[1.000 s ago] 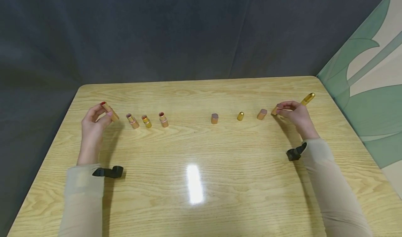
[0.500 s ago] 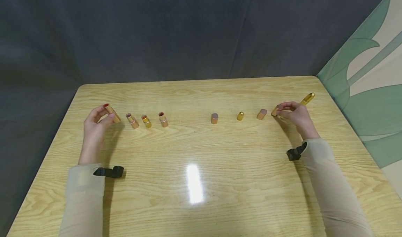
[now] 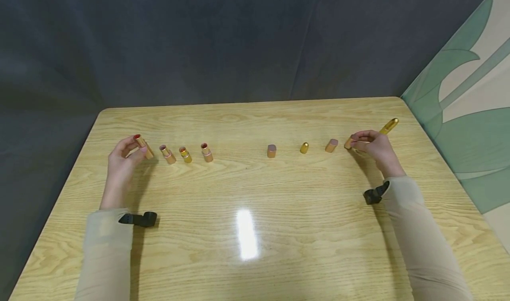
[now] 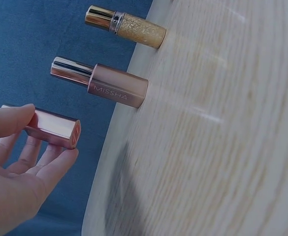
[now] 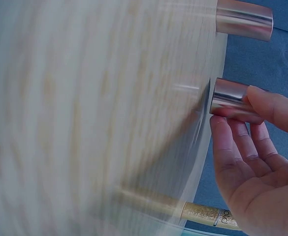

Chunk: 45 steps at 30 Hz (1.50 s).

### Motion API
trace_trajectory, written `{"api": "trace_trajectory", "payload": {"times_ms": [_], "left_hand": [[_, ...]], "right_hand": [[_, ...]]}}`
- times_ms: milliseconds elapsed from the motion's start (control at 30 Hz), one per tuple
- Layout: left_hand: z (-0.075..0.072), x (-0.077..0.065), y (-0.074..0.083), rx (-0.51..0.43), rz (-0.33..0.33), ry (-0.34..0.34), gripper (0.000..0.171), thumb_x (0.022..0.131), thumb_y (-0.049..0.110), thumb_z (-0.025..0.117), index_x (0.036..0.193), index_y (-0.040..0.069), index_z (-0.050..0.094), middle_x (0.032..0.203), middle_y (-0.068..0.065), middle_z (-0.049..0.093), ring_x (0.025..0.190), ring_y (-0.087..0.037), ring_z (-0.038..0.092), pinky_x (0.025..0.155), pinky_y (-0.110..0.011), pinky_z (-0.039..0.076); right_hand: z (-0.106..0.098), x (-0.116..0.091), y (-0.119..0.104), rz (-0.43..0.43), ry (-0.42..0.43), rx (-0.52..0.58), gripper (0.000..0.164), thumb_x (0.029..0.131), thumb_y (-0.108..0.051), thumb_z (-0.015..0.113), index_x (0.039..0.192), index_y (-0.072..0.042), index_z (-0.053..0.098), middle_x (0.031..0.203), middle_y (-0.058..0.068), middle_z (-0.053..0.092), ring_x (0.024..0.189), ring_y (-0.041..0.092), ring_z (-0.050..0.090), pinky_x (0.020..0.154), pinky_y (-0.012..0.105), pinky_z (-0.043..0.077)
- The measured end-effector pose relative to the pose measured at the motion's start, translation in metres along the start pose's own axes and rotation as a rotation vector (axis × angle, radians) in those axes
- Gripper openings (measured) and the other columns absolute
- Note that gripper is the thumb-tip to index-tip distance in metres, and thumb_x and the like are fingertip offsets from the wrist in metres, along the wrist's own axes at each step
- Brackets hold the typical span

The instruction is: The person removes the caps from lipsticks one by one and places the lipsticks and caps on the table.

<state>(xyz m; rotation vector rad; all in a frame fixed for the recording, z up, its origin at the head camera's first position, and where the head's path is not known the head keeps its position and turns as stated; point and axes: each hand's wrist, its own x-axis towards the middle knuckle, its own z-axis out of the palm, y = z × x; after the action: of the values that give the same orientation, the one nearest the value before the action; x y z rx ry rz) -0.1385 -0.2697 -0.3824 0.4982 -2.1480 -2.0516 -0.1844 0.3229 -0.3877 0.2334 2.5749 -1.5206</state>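
My left hand (image 3: 121, 168) pinches an uncapped lipstick (image 3: 144, 147) with a red tip, between thumb and fingers. In the left wrist view this rose-gold lipstick (image 4: 54, 128) tilts, its base held off the table. Beside it stand a MISSHA lipstick (image 4: 112, 84) and a gold lipstick (image 4: 139, 30), both uncapped; in the head view another uncapped lipstick (image 3: 206, 152) stands to their right. At the far right, my right hand (image 3: 378, 149) pinches a rose-gold lipstick cap (image 5: 232, 100) at or just above the tabletop; contact is hard to tell.
Several caps stand in a row: a rose-gold cap (image 3: 272, 151), a rounded gold cap (image 3: 304, 148) and another rose-gold cap (image 3: 331, 145). A gold tube (image 3: 389, 125) lies behind my right hand, partly hidden. A dark curtain (image 3: 255, 44) hangs behind the wooden table (image 3: 247, 186).
My left hand has moved slightly right and towards me with the lipstick, bringing it nearer the standing lipsticks. My right hand stays almost still with the cap.
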Motion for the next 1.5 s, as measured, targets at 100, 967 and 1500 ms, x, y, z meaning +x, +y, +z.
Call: {"api": "trace_trajectory", "payload": {"times_ms": [100, 967, 1500], "left_hand": [[-0.001, -0.001, 0.0, 0.015, 0.008, -0.027, 0.028, 0.092, 0.007, 0.06, 0.11, 0.028, 0.054, 0.099, 0.017, 0.054, 0.084, 0.007, 0.057, 0.07, -0.005, 0.047], [-0.001, 0.002, -0.011, 0.084, 0.042, -0.099, 0.028, 0.093, 0.007, 0.059, 0.105, 0.031, 0.052, 0.099, 0.019, 0.053, 0.087, 0.009, 0.056, 0.074, -0.005, 0.047], [-0.001, 0.003, -0.013, 0.113, 0.023, -0.102, 0.026, 0.093, 0.009, 0.059, 0.106, 0.031, 0.052, 0.1, 0.018, 0.052, 0.088, 0.01, 0.055, 0.073, -0.004, 0.046]], "right_hand": [[0.0, 0.0, 0.001, 0.008, -0.009, 0.0, 0.031, 0.092, -0.008, 0.061, 0.118, 0.004, 0.049, 0.079, -0.028, 0.056, 0.074, -0.011, 0.057, 0.07, 0.01, 0.052], [0.0, 0.003, 0.003, 0.036, -0.036, -0.014, 0.034, 0.093, -0.007, 0.058, 0.121, 0.006, 0.045, 0.079, -0.025, 0.055, 0.074, -0.011, 0.058, 0.073, 0.011, 0.053], [0.001, 0.001, -0.001, 0.043, -0.032, -0.047, 0.042, 0.093, -0.007, 0.059, 0.127, 0.01, 0.042, 0.081, -0.021, 0.053, 0.074, -0.011, 0.057, 0.074, 0.011, 0.053]]}}
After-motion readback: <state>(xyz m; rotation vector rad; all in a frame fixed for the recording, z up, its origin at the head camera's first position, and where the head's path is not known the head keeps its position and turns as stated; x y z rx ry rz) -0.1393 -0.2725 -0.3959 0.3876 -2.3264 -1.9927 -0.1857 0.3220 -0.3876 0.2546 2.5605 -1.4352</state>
